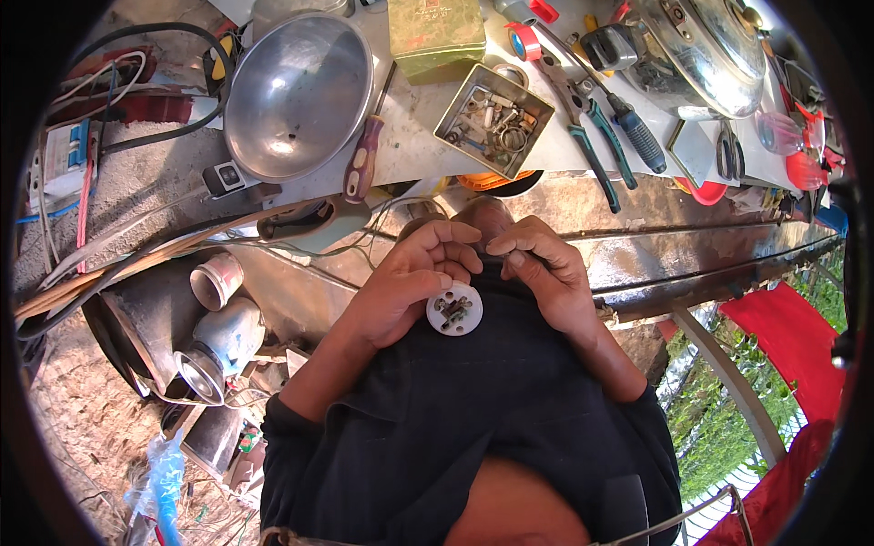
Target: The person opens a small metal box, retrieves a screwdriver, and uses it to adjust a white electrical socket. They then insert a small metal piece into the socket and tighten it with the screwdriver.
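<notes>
A round white electrical fitting [469, 315] with several holes and dark metal terminals in its middle faces up at chest height. My left hand [417, 278] is closed on its upper left edge, the thumb lying against the rim. Just to the right, apart from the fitting, my right hand [552, 278] has its thumb and index finger pinched together. Whatever may be between those fingertips is too small to make out.
On the bench stand a metal bowl [299, 100], a tin of small metal parts [448, 116] and a yellow-green box [437, 36]. A screwdriver [366, 156], pliers [598, 146] and a soldering iron [635, 132] lie near its edge. Cables [137, 250] run along the left.
</notes>
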### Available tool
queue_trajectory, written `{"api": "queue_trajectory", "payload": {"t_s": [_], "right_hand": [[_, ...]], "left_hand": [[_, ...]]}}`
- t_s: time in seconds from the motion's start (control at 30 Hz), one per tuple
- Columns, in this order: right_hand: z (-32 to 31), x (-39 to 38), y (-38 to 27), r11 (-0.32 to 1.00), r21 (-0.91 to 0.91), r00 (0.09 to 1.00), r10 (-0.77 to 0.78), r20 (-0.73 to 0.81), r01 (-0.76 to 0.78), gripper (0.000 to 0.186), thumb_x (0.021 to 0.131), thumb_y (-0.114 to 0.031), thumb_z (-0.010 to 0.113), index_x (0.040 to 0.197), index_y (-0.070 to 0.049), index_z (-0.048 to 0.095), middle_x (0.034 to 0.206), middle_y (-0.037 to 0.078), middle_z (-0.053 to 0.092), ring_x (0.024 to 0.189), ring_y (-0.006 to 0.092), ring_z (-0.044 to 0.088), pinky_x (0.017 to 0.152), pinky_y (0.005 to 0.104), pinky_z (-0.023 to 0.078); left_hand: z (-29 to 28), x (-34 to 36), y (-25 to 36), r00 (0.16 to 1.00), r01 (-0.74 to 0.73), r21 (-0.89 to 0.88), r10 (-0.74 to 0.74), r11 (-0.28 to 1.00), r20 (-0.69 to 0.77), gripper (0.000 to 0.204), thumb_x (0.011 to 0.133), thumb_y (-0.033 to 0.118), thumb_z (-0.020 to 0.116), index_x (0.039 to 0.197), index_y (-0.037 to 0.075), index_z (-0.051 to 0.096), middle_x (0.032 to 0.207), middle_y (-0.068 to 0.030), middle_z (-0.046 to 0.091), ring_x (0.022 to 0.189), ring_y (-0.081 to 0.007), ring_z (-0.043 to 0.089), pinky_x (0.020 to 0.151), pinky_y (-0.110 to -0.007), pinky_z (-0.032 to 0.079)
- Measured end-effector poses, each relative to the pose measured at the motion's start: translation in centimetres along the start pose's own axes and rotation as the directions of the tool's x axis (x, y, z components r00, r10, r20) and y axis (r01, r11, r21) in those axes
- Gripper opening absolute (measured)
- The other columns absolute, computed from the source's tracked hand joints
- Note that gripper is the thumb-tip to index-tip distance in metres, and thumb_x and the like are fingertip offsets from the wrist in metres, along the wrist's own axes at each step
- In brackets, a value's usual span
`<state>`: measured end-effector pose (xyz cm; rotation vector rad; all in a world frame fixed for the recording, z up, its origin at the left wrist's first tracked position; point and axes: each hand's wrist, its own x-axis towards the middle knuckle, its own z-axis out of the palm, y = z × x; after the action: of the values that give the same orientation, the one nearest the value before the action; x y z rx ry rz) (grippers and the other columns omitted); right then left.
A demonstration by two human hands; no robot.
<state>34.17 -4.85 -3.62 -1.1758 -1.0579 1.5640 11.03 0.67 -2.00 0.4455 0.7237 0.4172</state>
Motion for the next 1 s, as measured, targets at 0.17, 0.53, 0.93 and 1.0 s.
{"api": "queue_trajectory", "payload": {"t_s": [0.17, 0.53, 0.93, 1.0], "right_hand": [[1.3, -0.3, -1.3, 0.964, -0.171, 0.979, -0.204, 0.005, 0.202, 0.014, 0.100, 0.004, 0.065, 0.112, 0.002, 0.070, 0.111, 0.010, 0.071, 0.100, 0.0164, 0.068, 0.089, 0.0286, 0.054], [4.0, -0.3, -2.9, 0.753, -0.553, 0.921, -0.384, 0.071, 0.356, 0.027, 0.077, 0.004, 0.082, 0.101, -0.005, 0.074, 0.104, 0.009, 0.073, 0.094, 0.0288, 0.072, 0.080, 0.0395, 0.059], [4.0, -1.2, -2.7, 0.900, -0.369, 0.972, -0.227, 0.061, 0.233, 0.026, 0.085, 0.002, 0.080, 0.109, -0.003, 0.073, 0.118, 0.011, 0.072, 0.108, 0.0267, 0.071, 0.089, 0.0374, 0.058], [4.3, -1.1, -2.6, 0.892, -0.393, 0.971, -0.239, 0.013, 0.225, 0.027, 0.086, 0.002, 0.080, 0.112, -0.002, 0.072, 0.117, 0.011, 0.071, 0.108, 0.0254, 0.071, 0.088, 0.0363, 0.059]], "left_hand": [[-0.1, -1.1, -0.1, 0.999, -0.033, 0.007, 0.033, 0.999, -0.030, 0.062, 0.092, 0.012, 0.073, 0.148, -0.001, 0.048, 0.125, -0.0119, 0.064, 0.110, -0.0180, 0.065, 0.099, -0.032, 0.053], [-0.4, -2.1, -0.6, 0.990, -0.092, 0.008, 0.092, 0.996, -0.105, 0.055, 0.095, 0.003, 0.074, 0.145, 0.000, 0.051, 0.125, -0.0120, 0.065, 0.117, -0.0193, 0.064, 0.104, -0.034, 0.053], [-0.5, -2.8, 0.1, 0.994, -0.108, 0.074, 0.110, 0.991, -0.023, 0.059, 0.091, 0.003, 0.080, 0.143, 0.001, 0.053, 0.125, -0.0093, 0.062, 0.113, -0.0161, 0.062, 0.100, -0.031, 0.054], [-0.6, -2.8, 0.0, 0.991, -0.129, 0.087, 0.130, 0.988, -0.010, 0.060, 0.091, 0.003, 0.080, 0.144, 0.000, 0.052, 0.127, -0.0101, 0.061, 0.115, -0.0169, 0.062, 0.101, -0.031, 0.053]]}}
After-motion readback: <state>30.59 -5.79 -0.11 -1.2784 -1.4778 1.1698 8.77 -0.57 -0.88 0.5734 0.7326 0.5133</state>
